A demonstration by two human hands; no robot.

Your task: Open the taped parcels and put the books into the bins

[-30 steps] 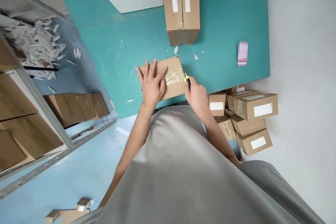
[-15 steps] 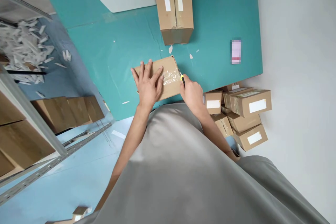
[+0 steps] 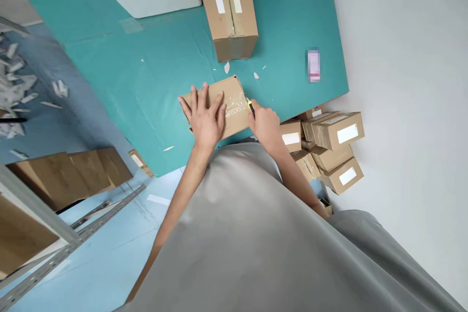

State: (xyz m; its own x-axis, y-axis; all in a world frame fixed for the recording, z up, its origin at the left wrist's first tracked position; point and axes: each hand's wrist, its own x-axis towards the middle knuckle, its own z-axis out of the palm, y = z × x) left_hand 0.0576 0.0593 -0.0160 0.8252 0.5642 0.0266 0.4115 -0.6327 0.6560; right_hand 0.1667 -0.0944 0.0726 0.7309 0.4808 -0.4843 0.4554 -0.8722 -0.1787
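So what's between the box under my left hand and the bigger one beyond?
White scraps lie on the green table between the nearer box and the bigger box, in the head view.

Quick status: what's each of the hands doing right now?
Left hand: open, fingers spread flat on the cardboard box.
Right hand: closed, holding the yellow-and-black cutter.

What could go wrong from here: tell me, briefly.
The cutter in the right hand could slip toward the left hand, spread on the small box. It might also go too deep near the tape and nick anything inside, which cannot be seen.
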